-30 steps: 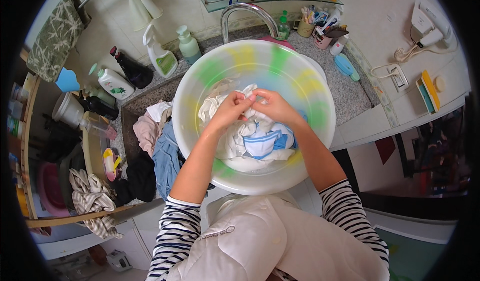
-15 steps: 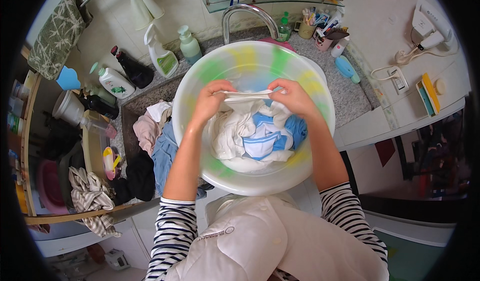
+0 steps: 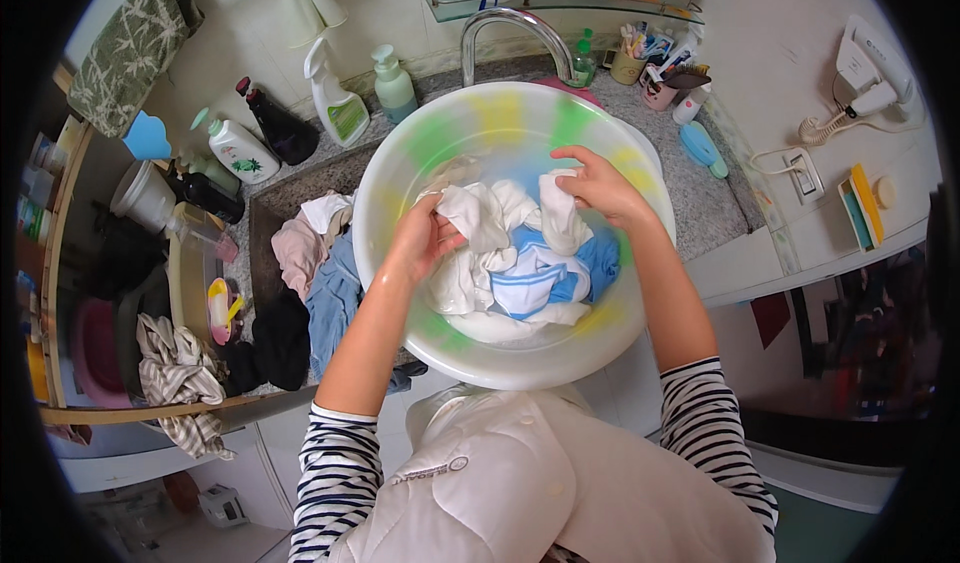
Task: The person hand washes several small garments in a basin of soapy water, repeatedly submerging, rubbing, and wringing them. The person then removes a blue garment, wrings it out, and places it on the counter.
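A large white basin (image 3: 515, 363) with green and yellow patches holds wet laundry. Inside it my left hand (image 3: 425, 235) grips a white cloth garment (image 3: 480, 215), its fingers partly behind the fabric. My right hand (image 3: 598, 185) pinches another part of white cloth (image 3: 563, 225) between thumb and fingers, with the index finger stretched out. Whether both hands hold one piece I cannot tell. Below them lies a blue and white garment (image 3: 535, 278), bunched among more white fabric (image 3: 515, 328).
The basin stands under a curved chrome faucet (image 3: 515, 18) on a speckled stone counter (image 3: 715, 208). To the left are pink, blue and black clothes (image 3: 333, 288) in a stone sink. A spray bottle (image 3: 335, 103) and several other bottles line the back. A hair dryer (image 3: 868, 73) hangs at right.
My hands have moved down and slightly apart. The white cloth, stretched flat between them before, now hangs in loose folds. My right index finger has lifted off.
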Available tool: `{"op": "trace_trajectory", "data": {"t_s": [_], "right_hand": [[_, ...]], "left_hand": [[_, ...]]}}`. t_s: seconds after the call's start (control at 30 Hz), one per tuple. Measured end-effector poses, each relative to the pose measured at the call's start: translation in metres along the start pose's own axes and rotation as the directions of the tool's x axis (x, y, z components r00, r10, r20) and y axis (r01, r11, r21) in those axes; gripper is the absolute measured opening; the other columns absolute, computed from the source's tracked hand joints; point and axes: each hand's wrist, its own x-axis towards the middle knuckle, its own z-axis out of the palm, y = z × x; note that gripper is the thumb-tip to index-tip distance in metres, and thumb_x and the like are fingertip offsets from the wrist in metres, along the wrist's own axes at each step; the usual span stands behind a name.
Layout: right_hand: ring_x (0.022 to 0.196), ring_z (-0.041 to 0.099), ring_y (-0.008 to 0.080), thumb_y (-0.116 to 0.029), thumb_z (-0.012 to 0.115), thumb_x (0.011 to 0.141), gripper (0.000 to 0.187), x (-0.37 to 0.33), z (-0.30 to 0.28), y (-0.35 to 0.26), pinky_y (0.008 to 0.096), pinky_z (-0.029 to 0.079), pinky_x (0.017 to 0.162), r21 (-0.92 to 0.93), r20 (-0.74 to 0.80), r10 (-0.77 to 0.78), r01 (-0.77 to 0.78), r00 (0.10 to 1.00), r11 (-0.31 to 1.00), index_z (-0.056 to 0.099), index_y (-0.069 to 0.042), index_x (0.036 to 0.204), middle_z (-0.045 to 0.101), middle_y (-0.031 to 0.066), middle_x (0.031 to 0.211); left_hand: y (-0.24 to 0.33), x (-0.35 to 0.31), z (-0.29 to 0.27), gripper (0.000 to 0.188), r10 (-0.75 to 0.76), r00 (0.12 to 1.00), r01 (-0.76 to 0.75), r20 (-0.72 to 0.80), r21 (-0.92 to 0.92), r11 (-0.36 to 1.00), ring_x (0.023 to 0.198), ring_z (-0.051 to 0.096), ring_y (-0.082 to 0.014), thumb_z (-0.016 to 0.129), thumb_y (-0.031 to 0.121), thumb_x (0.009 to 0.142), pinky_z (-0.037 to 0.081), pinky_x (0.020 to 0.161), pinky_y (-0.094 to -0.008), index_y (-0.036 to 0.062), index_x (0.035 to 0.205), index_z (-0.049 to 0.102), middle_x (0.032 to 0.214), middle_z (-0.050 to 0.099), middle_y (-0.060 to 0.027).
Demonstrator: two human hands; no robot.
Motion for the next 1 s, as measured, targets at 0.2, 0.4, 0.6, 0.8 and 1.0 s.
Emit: {"op": "trace_trajectory", "data": {"t_s": [0.2, 0.4, 0.6, 0.8, 1.0], "right_hand": [[0.082, 0.059, 0.0191, -0.012, 0.054, 0.084, 0.05, 0.016, 0.077, 0.022, 0.0313, 0.047, 0.071, -0.29, 0.115, -0.312, 0.333, 0.943, 0.897, 0.038, -0.005, 0.131, 0.061, 0.0196, 0.101], [0.101, 0.055, 0.0134, 0.001, 0.048, 0.082, 0.056, -0.011, 0.079, 0.011, 0.0242, 0.043, 0.083, -0.144, 0.128, -0.158, 0.175, 0.979, 0.974, 0.03, -0.004, 0.135, 0.058, 0.0153, 0.114], [0.093, 0.057, 0.0126, 0.007, 0.043, 0.079, 0.056, -0.008, 0.078, -0.024, 0.0246, 0.045, 0.078, 0.352, 0.221, -0.345, 0.255, 0.912, 0.901, 0.033, -0.005, 0.133, 0.057, 0.0133, 0.117], [0.101, 0.054, 0.0139, 0.007, 0.043, 0.079, 0.055, -0.003, 0.114, -0.073, 0.0268, 0.044, 0.085, 0.254, 0.374, -0.393, 0.314, 0.84, 0.915, 0.034, -0.004, 0.133, 0.056, 0.0135, 0.117], [0.1, 0.056, 0.0182, 0.0, 0.047, 0.08, 0.047, 0.028, 0.133, -0.095, 0.0303, 0.045, 0.085, -0.393, 0.424, -0.287, 0.46, 0.859, 0.796, 0.043, -0.004, 0.127, 0.057, 0.0107, 0.115]], "left_hand": [[-0.023, -0.021, 0.039, 0.073, 0.155, 0.98, -0.178, 0.122, 0.206, 0.962, 0.105, 0.051, -0.0167, 0.031, 0.059, 0.09, 0.042, 0.085, -0.0294, 0.0007, 0.133, 0.037, 0.118, 0.052, -0.0112], [-0.015, -0.04, 0.026, 0.081, 0.087, 0.944, -0.091, 0.319, -0.002, 0.996, 0.121, 0.041, -0.0206, 0.031, 0.062, 0.088, 0.037, 0.098, -0.0336, 0.0003, 0.139, 0.022, 0.14, 0.032, -0.0145], [-0.015, -0.032, -0.001, 0.052, 0.323, 0.946, -0.316, -0.026, 0.139, 0.939, 0.117, 0.043, -0.0168, 0.049, 0.014, 0.085, 0.036, 0.095, -0.0267, 0.0042, 0.134, 0.034, 0.13, 0.044, -0.0092], [0.016, -0.035, -0.012, 0.049, 0.389, 0.901, -0.367, 0.193, -0.138, 0.92, 0.103, 0.054, -0.0169, 0.049, 0.0, 0.071, 0.04, 0.091, -0.0292, 0.0011, 0.12, 0.048, 0.114, 0.056, -0.0089], [0.01, -0.036, -0.056, 0.037, 0.363, 0.929, -0.349, 0.068, -0.165, 0.923, 0.094, 0.059, -0.0172, 0.051, 0.007, 0.073, 0.045, 0.085, -0.0324, 0.0008, 0.11, 0.055, 0.104, 0.061, -0.0077]]}}
